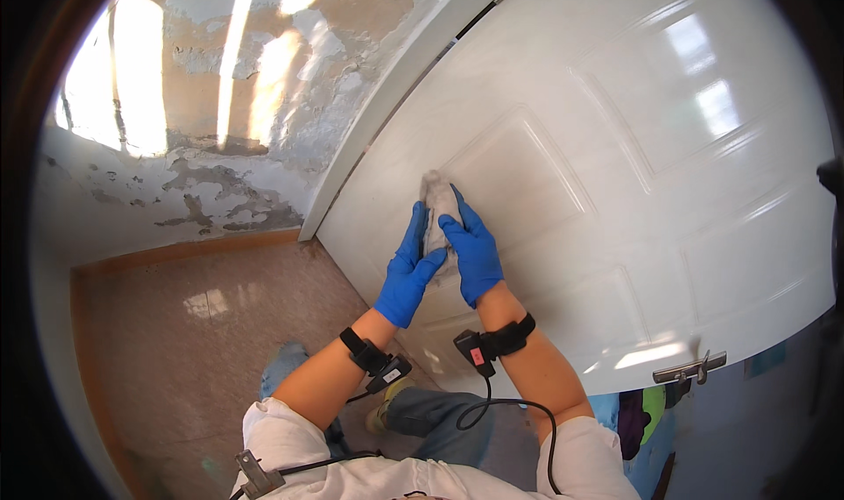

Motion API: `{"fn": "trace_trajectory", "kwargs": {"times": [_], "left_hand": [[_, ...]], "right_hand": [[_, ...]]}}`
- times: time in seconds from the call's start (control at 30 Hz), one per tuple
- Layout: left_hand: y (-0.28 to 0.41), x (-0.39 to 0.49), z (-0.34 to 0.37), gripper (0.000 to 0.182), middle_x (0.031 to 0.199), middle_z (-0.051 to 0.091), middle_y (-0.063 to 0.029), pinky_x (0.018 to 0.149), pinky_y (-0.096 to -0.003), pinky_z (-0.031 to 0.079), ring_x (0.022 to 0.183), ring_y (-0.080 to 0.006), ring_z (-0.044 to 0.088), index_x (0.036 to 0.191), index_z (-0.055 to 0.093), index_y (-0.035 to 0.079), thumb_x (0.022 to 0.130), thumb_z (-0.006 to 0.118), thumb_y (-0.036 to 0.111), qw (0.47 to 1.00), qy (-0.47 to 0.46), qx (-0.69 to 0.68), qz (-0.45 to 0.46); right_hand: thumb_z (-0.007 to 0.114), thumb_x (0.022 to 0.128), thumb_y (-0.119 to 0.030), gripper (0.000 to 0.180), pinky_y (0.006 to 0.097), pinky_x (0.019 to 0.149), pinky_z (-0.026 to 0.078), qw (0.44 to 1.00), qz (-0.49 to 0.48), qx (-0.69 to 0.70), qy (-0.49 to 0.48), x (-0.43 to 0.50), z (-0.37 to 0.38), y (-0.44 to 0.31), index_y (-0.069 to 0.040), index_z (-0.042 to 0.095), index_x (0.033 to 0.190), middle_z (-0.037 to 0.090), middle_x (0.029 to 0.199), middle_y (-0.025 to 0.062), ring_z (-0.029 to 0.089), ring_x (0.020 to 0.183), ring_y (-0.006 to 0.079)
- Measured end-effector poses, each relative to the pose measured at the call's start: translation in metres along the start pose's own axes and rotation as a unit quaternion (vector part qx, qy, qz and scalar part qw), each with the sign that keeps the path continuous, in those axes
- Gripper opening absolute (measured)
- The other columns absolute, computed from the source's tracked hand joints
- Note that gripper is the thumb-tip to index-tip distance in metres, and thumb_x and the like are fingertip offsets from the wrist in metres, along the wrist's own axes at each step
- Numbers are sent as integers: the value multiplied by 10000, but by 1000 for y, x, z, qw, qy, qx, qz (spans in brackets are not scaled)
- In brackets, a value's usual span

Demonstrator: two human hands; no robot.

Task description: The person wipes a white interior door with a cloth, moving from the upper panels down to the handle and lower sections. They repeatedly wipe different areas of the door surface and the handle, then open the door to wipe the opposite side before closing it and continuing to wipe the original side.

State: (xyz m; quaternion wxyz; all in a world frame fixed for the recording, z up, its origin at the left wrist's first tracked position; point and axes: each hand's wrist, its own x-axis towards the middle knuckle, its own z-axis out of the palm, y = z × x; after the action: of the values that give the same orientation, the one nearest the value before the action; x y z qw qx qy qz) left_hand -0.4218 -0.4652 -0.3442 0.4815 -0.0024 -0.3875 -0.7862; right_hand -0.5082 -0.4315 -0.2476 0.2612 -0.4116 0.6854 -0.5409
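Between my two blue-gloved hands is a folded grey cleaning cloth (439, 216), held in front of a white panelled door (527, 164). My left hand (407, 269) grips its left side, fingers pointing up and thumb across the lower end. From the right, my right hand (473, 249) clasps the same cloth, thumb lying over its face. The cloth looks soiled and its upper end sticks out past my fingertips. Whether it touches the door I cannot tell.
A metal door handle (689, 368) is at the door's lower right edge. On the left stands a wall with peeling paint (217, 197), above a wooden baseboard (191, 253) and brown floor (217, 342). Colourful fabric (636, 421) shows below the door. A black cable (521, 402) hangs from my right wrist strap.
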Motion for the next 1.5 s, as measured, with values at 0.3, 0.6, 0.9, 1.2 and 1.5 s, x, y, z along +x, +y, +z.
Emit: {"fn": "trace_trajectory", "kwargs": {"times": [0.3,0.6,0.9,1.2,1.5], "left_hand": [[2,10,-20,698,1544,342,-152,1126,-368,328,1388,-239,381,1575,218,125,985,563,265,973,206,-55,-84],[7,13,-28,674,1447,445,-129,964,-371,472,1124,-224,574,1549,298,121,985,539,402,973,217,-23,-78],[4,21,-34,622,1293,558,-84,879,-330,505,964,-157,612,1523,358,118,995,531,400,969,232,-14,-89],[7,17,-35,570,1211,601,-66,846,-305,503,923,-136,605,1487,402,70,1008,525,354,970,229,-13,-85],[4,21,-37,520,1167,623,-62,829,-302,507,874,-126,610,1452,459,85,1009,530,348,970,225,-39,-81]], "right_hand": [[538,862,19,458,379,950,520,568,-597,-526,208,124,-21,-221,-159,662,1265,651,1276,132,647,1111,260],[664,829,-183,374,474,857,501,419,-473,-768,102,237,-15,-153,-200,666,1203,624,1262,56,613,1045,322],[559,875,-118,357,470,962,469,376,-356,-844,-141,211,43,85,-103,630,1224,580,1298,139,565,1174,351],[577,865,-69,387,460,872,482,432,-473,-758,127,222,-15,-130,-222,669,1208,603,1324,22,602,1054,321],[577,897,-133,381,476,811,511,447,-440,-772,100,244,14,-66,-177,611,1274,619,1219,126,617,1002,326]]}}
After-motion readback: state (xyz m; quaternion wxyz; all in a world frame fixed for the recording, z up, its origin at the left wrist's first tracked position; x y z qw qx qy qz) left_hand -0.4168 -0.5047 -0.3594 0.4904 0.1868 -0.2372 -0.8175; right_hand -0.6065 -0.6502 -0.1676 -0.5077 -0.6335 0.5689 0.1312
